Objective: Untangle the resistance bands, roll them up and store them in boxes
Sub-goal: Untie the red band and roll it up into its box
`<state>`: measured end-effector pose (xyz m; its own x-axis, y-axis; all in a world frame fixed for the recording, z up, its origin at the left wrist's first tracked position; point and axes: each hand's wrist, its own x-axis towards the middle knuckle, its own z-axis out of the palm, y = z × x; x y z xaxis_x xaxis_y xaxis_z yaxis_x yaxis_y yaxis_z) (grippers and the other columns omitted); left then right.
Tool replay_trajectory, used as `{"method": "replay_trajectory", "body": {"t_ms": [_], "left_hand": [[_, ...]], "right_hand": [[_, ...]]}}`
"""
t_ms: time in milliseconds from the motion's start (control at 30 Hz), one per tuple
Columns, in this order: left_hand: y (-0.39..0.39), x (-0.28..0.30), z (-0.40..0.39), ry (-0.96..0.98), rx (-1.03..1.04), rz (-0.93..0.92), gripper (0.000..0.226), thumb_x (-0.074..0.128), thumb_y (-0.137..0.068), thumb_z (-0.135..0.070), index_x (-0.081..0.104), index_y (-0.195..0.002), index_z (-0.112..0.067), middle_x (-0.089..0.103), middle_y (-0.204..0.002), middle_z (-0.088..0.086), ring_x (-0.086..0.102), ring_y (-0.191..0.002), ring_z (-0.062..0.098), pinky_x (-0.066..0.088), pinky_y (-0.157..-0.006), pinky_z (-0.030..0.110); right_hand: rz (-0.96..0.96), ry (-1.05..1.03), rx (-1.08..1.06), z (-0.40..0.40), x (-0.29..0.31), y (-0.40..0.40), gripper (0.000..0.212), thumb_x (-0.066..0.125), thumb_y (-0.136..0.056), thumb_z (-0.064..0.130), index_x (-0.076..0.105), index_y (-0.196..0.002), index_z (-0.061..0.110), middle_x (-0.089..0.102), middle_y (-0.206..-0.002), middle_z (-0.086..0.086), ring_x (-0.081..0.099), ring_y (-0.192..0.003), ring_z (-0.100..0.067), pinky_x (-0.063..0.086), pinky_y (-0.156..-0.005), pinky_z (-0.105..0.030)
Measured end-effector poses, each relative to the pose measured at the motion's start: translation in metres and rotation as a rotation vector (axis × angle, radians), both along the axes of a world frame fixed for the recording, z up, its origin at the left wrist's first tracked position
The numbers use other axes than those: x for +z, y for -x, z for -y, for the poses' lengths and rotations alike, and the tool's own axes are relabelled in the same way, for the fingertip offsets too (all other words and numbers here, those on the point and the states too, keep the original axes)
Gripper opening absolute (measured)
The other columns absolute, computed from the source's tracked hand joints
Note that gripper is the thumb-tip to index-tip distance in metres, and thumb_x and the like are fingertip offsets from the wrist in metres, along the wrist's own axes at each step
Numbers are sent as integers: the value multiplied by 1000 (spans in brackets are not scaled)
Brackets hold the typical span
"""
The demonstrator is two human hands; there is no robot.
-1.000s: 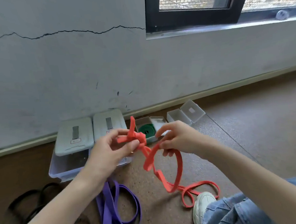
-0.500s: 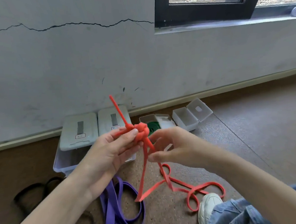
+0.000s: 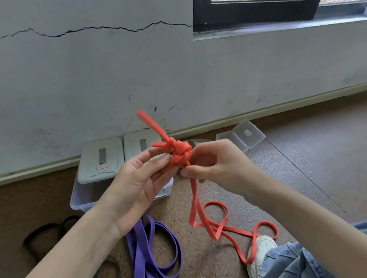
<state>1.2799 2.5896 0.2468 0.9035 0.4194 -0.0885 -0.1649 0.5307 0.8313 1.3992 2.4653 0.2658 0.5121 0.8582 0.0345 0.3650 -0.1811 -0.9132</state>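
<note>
One band, the red band (image 3: 196, 205), is in work now: the left hand (image 3: 137, 181) holds its tight knot (image 3: 179, 153) with thumb and fingers, and the right hand (image 3: 214, 165) pinches the strand just under the knot. The rest hangs down to the floor. Below the left hand lie a purple band (image 3: 147, 256) and black bands (image 3: 43, 235), not rolled. Behind the hands an open box (image 3: 241, 136) waits, so most work is left.

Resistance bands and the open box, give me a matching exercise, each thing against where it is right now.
Things:
1. red band
2. purple band
3. black band
4. open small box

Places:
A. floor, far left
B. by the wall, lid up
C. knot held between left hand and right hand
D. floor, under the left forearm

Pairs: 1-C, 2-D, 3-A, 4-B
</note>
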Motion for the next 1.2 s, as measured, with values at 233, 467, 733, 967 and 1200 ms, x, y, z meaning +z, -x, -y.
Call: {"method": "replay_trajectory", "body": {"t_ms": [233, 467, 733, 967, 1200], "left_hand": [[-3, -17, 7, -503, -147, -121, 26, 60, -85, -30, 68, -108, -24, 72, -106, -1, 63, -107, 11, 48, -93, 26], [-2, -18, 6, -1035, 76, -211, 31, 45, -82, -44, 62, -92, -20, 56, -60, -8, 52, -54, 4, 46, -55, 24], [2, -21, -2, -1329, -127, -223, 10, 48, -88, -41, 56, -94, -37, 60, -73, -12, 54, -65, 3, 39, -59, 14], [0, -23, -1, -1420, -90, -177, 23, 44, -86, -45, 58, -99, -32, 66, -83, -14, 63, -80, -4, 47, -72, 13], [-12, -27, 8, -1320, -27, -213, 27, 48, -91, -31, 60, -102, -10, 69, -93, -1, 66, -88, 10, 52, -83, 32]], "right_hand": [[-502, -321, -25, 3, 5, -3, 13, 65, -80, -2, 70, -90, 4, 71, -80, -12, 70, -75, -24, 57, -65, -25], [-118, 168, -36, 13, 2, -17, 16, 70, -80, 25, 72, -89, 12, 71, -85, -4, 64, -71, -10, 52, -61, -23], [692, 106, 169, 9, 3, -16, 48, 66, -73, 45, 61, -116, 24, 59, -124, 9, 44, -123, -9, 33, -106, -32], [771, 14, 229, 12, 8, -19, 23, 64, -81, 34, 74, -94, 18, 64, -76, 6, 42, -62, 4, 33, -67, -17], [765, -274, -19, 13, 17, -20, 17, 67, -83, 16, 72, -98, 11, 63, -83, 5, 49, -69, 0, 35, -74, -19]]}}
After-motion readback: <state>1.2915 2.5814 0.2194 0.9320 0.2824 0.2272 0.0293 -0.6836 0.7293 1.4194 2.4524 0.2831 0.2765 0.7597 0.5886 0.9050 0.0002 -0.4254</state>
